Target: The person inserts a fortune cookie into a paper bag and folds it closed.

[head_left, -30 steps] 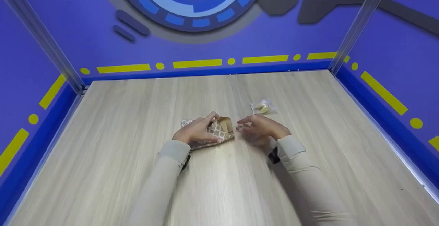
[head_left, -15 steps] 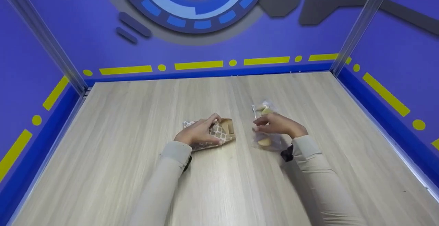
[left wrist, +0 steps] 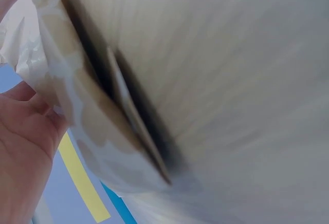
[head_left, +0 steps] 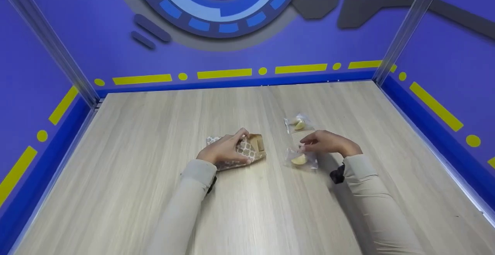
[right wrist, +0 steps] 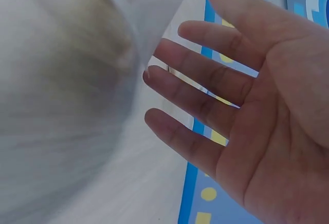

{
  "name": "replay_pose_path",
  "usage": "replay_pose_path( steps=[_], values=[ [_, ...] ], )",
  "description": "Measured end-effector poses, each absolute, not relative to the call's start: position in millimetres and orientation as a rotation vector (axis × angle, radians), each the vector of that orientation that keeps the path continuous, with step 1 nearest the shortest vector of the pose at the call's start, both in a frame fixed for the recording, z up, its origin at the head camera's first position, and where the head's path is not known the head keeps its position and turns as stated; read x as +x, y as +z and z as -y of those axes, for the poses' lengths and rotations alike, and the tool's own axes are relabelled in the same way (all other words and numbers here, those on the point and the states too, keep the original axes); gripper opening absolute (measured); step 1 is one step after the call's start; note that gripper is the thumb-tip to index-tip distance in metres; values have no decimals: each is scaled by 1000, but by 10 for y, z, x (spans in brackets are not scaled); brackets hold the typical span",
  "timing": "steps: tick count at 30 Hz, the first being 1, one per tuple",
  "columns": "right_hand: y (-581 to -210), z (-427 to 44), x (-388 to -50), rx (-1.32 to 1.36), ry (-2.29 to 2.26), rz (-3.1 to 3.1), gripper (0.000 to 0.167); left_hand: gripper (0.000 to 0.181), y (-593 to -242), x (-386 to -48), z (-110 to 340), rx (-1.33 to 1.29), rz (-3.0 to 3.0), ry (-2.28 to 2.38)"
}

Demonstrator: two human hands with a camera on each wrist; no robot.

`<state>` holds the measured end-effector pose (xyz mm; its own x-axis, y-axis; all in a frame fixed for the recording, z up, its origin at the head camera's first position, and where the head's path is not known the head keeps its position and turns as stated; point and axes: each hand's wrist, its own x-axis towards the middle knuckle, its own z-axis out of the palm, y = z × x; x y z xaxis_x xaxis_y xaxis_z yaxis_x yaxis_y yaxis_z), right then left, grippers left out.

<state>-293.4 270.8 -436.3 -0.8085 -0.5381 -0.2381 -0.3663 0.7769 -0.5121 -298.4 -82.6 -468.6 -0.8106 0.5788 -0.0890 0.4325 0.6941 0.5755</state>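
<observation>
My left hand (head_left: 224, 148) grips a paper bag (head_left: 247, 148) with a white-and-tan pattern, fingers on its far side and thumb on its near side. The bag lies flat, its brown-lined mouth gaping to the right; in the left wrist view the edges of that mouth (left wrist: 123, 93) stand apart. My right hand (head_left: 326, 142) is over a clear plastic packet (head_left: 297, 160) holding a yellowish crescent-shaped piece, fingertips at the packet's upper edge. In the right wrist view the fingers (right wrist: 200, 100) are extended, beside the packet's blurred corner (right wrist: 154, 8).
A second clear packet (head_left: 298, 123) with similar yellowish pieces lies just beyond the right hand. The wood-grain table (head_left: 162, 119) is enclosed at the back and sides by blue-purple panels (head_left: 216, 57) with yellow marks.
My right hand has moved right, away from the bag's mouth, and the nearer packet now lies on the table below the other packet. The left hand has kept its hold on the bag.
</observation>
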Motion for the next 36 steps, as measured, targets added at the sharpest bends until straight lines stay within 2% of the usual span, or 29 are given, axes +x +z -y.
replay_pose_path(
  steps=[11,36],
  values=[
    [-4394,-2836,-2892,-585,-643,-2552,49,72,-4693,-2994,821,817,-2649,798],
    [-4531,-2819,-2947,-596,-807,-2564,37,75,-4718,-2987,823,810,-2668,782]
  ],
)
